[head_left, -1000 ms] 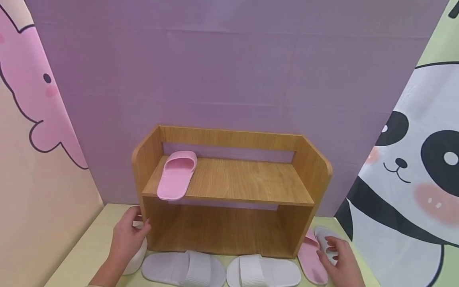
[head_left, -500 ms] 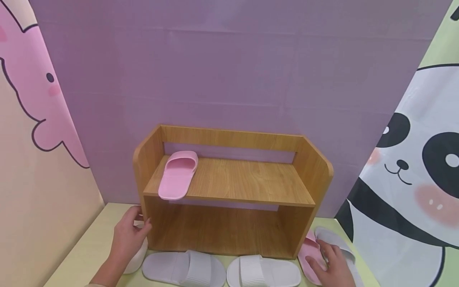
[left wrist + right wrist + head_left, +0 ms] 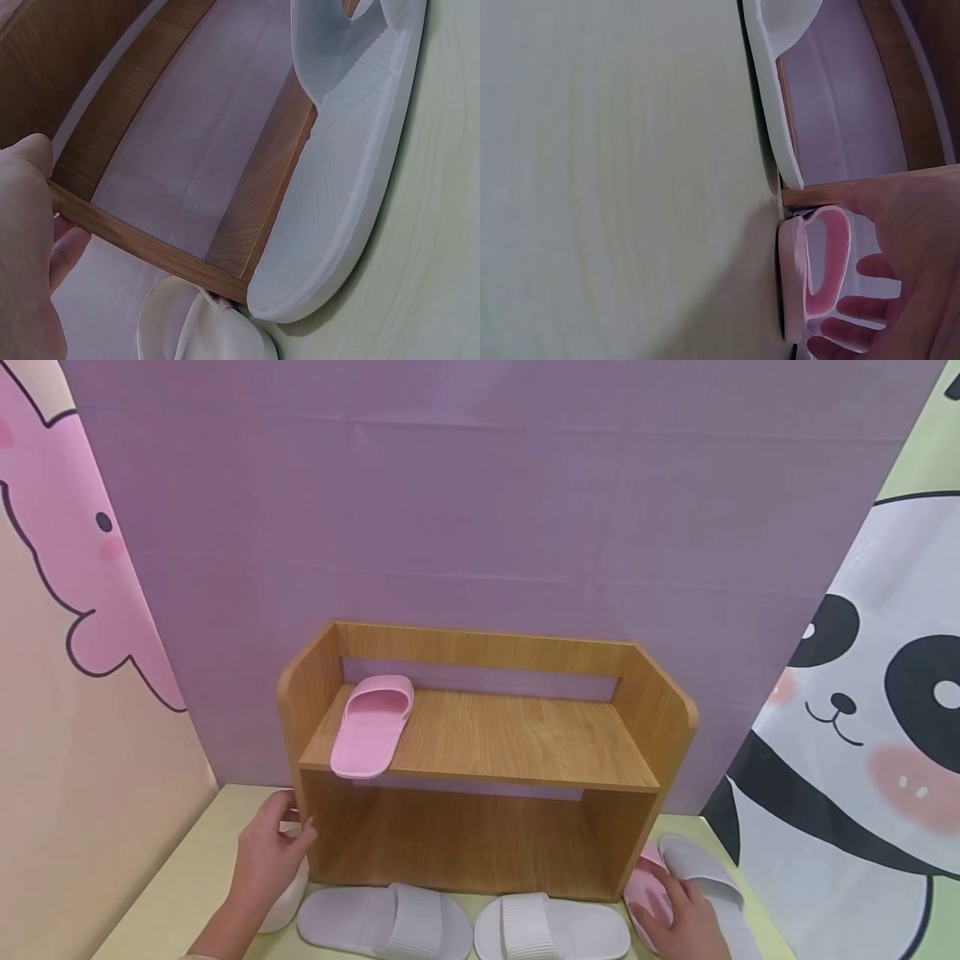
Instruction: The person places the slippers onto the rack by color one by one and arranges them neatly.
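My left hand [image 3: 266,852] grips the left side panel of a two-tier wooden shoe rack [image 3: 495,735]; in the left wrist view the thumb and fingers [image 3: 69,255] lie on either side of the panel's edge. On the rack's upper board, at its left end, sits a pink slipper [image 3: 367,735]. Beyond the rack's right side, my right hand [image 3: 678,918] hovers over another pink slipper [image 3: 643,893], partly covering it. The right wrist view shows that hand's fingers spread beside this slipper's strap [image 3: 791,270], not closed round it.
A pale grey slipper [image 3: 686,858] lies right of the pink one. Along the rack's front are a pale grey slipper [image 3: 341,918] and a white slipper [image 3: 592,927]. A whitish slipper [image 3: 288,906] sits by the left forearm. Purple sheeting [image 3: 480,510] stands behind the rack.
My right hand has shifted left, from over the grey slipper to over the pink one at the rack's right. The left hand has kept its place on the rack.
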`<state>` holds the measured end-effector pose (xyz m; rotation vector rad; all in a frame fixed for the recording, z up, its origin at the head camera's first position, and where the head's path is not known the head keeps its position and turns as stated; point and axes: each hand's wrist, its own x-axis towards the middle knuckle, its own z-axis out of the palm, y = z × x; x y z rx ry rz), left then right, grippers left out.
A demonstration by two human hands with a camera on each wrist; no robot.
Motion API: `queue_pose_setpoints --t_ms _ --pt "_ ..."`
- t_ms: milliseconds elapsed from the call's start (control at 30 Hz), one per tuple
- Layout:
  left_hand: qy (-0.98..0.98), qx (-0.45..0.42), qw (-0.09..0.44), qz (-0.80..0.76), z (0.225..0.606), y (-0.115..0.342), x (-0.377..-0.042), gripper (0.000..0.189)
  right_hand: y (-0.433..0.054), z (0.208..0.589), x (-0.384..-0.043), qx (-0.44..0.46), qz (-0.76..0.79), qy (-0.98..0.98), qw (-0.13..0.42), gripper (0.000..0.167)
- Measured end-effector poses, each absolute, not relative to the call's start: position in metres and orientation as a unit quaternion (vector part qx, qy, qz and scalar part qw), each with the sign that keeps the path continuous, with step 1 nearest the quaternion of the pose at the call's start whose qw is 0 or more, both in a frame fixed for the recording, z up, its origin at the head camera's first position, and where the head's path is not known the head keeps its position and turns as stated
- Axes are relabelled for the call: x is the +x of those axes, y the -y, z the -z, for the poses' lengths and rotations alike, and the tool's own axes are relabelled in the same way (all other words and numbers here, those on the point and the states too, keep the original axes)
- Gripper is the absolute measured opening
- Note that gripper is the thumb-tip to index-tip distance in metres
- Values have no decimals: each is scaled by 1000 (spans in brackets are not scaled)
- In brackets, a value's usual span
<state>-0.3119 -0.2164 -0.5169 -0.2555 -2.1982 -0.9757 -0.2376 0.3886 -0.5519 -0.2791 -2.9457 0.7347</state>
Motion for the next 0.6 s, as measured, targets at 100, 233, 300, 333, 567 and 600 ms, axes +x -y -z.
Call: queue_pose_setpoints --t_ms 100,233,300,333,567,600 --pt "850 -98 353 379 516 216 -311 38 -388 554 -238 -97 -227 968 40 97" --pt "852 -94 347 380 516 216 -311 39 -388 557 -239 -106 -206 972 25 105" --pt "854 -90 344 380 516 216 -311 39 -388 559 -239 -114 -203 972 14 109" --pt "855 -88 342 380 516 216 -311 38 -387 559 -239 -119 -203 972 9 111" --pt "857 -85 339 378 515 215 -311 39 -388 565 -242 -130 -179 975 -16 117" --pt "857 -86 340 379 515 215 -311 40 -388 565 -243 -131 -176 976 -16 114"
